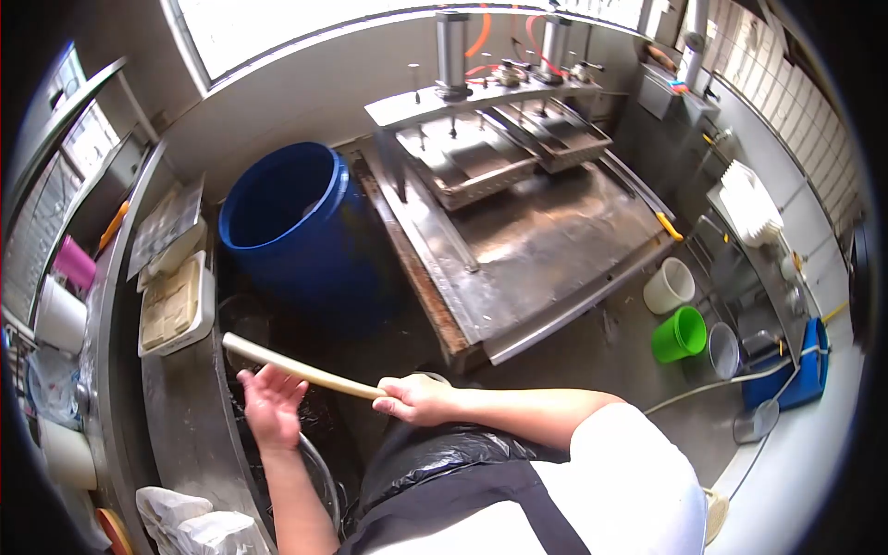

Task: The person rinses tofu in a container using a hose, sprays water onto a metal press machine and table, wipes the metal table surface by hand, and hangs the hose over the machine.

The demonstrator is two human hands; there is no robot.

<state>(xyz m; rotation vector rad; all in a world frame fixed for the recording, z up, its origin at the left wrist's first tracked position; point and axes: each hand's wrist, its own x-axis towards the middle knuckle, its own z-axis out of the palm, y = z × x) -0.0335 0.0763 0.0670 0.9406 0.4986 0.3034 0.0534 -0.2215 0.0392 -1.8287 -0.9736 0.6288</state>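
A pale, slightly bent hose-like tube (319, 373) slants across the lower middle of the view. Its right end is inside my right hand (421, 400), whose fingers are wrapped round it. Under the tube's left part is my left hand (275, 404), palm up with the fingers spread; whether it touches the tube is hard to tell. A clear hose (322, 476) curves down beside my left forearm. Black plastic (444, 453) covers my waist.
A large blue barrel (296, 268) stands ahead on the left. The metal press table (555, 240) is ahead on the right. Beside it on the floor are a white bucket (669, 287) and a green bucket (679, 335). A white tray (209, 305) rests on the left counter (190, 416).
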